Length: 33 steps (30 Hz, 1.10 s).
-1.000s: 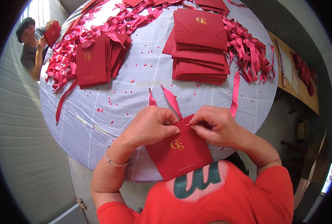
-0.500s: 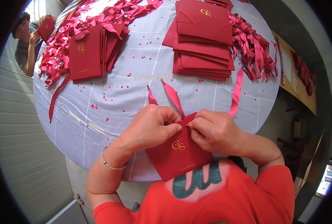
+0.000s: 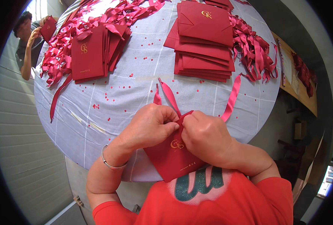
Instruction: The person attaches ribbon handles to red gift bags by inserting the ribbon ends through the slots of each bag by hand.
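A dark red paper bag [image 3: 176, 161] with a gold emblem lies tilted against my shirt at the table's near edge. My left hand [image 3: 149, 125] is closed, pinching its top edge between thumb and fingers. Closed at the same edge, my right hand [image 3: 207, 133] pinches a ribbon against the bag's front; its fingertips are mostly hidden. Beyond the bag, a pink ribbon strip [image 3: 169, 93] sticks out between my hands, with a shorter ribbon end [image 3: 157, 98] beside it. Another ribbon length [image 3: 232, 97] trails from behind my right hand.
Red bags stand stacked at the back left [image 3: 88, 56] and lie piled at the back right [image 3: 206, 26]. Loose ribbon heaps [image 3: 250, 48] flank them. Small red dots scatter over the pale tablecloth [image 3: 136, 90]. Far left, another person [image 3: 28, 45] holds a red bag.
My right hand has moved slightly left, over the bag's top edge, covering the spot it pinched. The trailing ribbon at right has slid toward me and left.
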Each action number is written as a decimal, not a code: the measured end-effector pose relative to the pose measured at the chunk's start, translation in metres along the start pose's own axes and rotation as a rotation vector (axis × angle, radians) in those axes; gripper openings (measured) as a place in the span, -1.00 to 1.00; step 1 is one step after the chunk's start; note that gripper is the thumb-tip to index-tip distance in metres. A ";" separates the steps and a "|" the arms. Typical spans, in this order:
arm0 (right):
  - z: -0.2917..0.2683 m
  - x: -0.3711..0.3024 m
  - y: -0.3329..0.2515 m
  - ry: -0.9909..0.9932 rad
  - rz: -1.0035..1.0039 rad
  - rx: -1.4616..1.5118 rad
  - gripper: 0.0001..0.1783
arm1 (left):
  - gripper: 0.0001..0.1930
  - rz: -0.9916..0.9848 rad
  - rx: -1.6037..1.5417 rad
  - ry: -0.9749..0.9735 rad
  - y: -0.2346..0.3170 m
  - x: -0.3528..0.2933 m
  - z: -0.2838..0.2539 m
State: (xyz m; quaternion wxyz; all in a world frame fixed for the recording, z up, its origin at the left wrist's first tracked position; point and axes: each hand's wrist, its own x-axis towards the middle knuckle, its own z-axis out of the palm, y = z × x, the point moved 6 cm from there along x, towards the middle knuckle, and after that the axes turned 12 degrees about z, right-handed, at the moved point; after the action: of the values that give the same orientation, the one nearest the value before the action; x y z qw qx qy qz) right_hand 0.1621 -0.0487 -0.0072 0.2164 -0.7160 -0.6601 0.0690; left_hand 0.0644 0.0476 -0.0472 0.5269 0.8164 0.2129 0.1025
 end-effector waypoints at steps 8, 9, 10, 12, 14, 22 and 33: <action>0.013 -0.011 -0.008 0.019 -0.020 -0.071 -0.90 | -0.86 -0.018 0.036 -0.020 0.002 -0.001 0.003; 0.015 -0.009 -0.004 -0.016 0.019 -0.065 -0.87 | -0.86 -0.017 0.039 -0.021 0.002 -0.001 0.003; 0.013 -0.005 0.000 -0.013 0.019 -0.064 -0.87 | -0.86 -0.004 0.028 -0.017 0.002 -0.002 0.001; 0.002 0.005 0.013 -0.010 0.018 0.304 -0.86 | -0.86 0.005 0.019 -0.012 0.004 -0.003 0.000; -0.005 0.010 0.022 -0.075 0.111 0.339 -0.84 | -0.91 -0.002 0.023 -0.030 0.009 -0.004 0.002; -0.017 0.032 0.042 -0.354 0.048 0.492 -0.83 | -0.86 0.096 0.220 0.053 0.029 -0.006 0.001; 0.010 0.070 0.036 -1.168 0.030 0.158 -0.67 | -0.87 0.406 0.492 0.241 0.052 -0.015 0.008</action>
State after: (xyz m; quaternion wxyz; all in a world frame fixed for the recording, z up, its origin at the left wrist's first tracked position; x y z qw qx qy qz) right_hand 0.1993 0.0207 -0.0171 -0.1314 -0.5505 -0.6524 0.5040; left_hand 0.0663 0.0154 -0.0030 0.2538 0.9268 0.1252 0.2468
